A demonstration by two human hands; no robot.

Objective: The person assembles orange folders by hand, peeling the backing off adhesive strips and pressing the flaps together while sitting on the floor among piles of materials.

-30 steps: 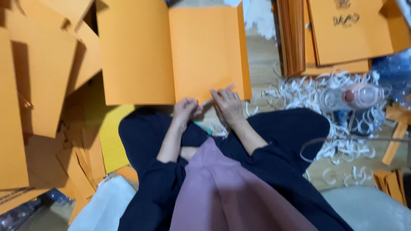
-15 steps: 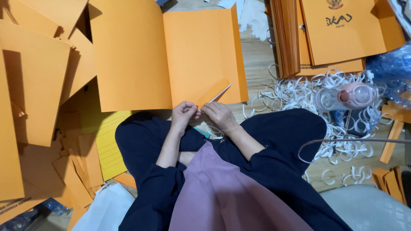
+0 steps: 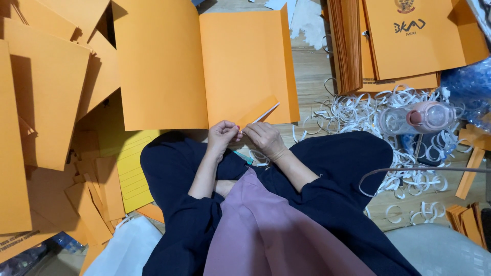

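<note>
An open orange card folder (image 3: 204, 66) lies flat on the floor in front of my knees. Its bottom flap is lifted along the near edge, and a thin white strip (image 3: 266, 113) runs up from it at a slant. My left hand (image 3: 221, 137) and my right hand (image 3: 262, 139) meet at the strip's lower end. Both pinch it with fingers closed. My legs in dark trousers and a mauve cloth fill the lower middle of the view.
Loose orange folders (image 3: 46, 92) pile up at the left. A stack of orange folders (image 3: 409, 41) lies at the upper right. Curled white paper strips (image 3: 358, 112) litter the wooden floor at the right, around a clear bottle with a pink cap (image 3: 417, 117).
My hands have drawn closer to my body and come together on the white strip, which has peeled further off the flap. The view has shifted slightly.
</note>
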